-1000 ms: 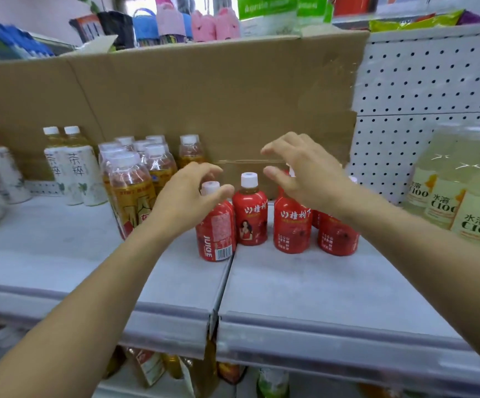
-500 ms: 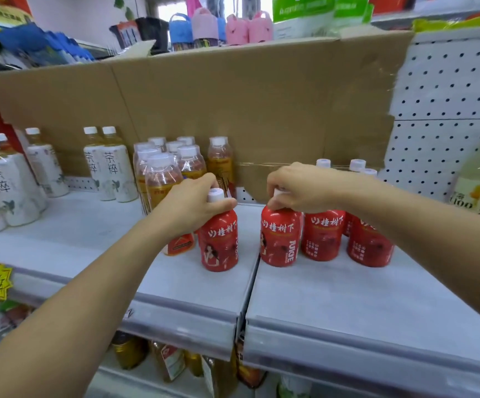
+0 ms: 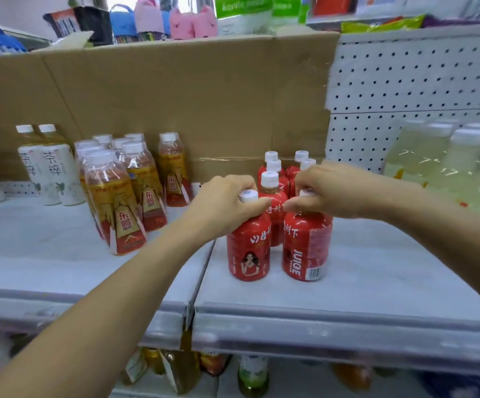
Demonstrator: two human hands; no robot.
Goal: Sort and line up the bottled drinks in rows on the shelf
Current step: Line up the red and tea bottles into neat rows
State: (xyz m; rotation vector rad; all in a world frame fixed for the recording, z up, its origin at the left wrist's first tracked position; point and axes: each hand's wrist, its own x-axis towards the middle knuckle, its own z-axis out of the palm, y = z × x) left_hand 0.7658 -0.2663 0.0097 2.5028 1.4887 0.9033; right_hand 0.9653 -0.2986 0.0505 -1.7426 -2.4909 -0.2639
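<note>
"Two red bottles being handled at once, one in each hand?"

"Yes. Going from the left, the white tea bottles are standing along the back edge of the shelf, against the cardboard. The amber tea bottles are bunching loosely beside them, reaching from the back edge toward the middle. Next, the left hand is curling round the neck of the left red bottle, with the white cap peeking out between thumb and fingers."

"And the right one?"

"The right hand is pinching the top of the right red bottle and hiding most of its cap. Both bottles are standing upright, just beside each other, in front of the other red bottles, which are queuing toward the back edge. Pale yellow drinks are sitting near the right end."

"So how should this step be going?"

"I'm reading it as setting the front pair of two red rows. I'd be sliding rather than lifting, since a bottle gripped that high is likely to tip if shoved. I'd be keeping each one square behind its row and level with the front edge, and turning the right one, which is showing its barcode side while the left is showing its picture."

"Where is each bottle sitting relative to its hand?"

"Directly beneath it. The neck is inside the fingers and the red body is showing clear below them."
</note>
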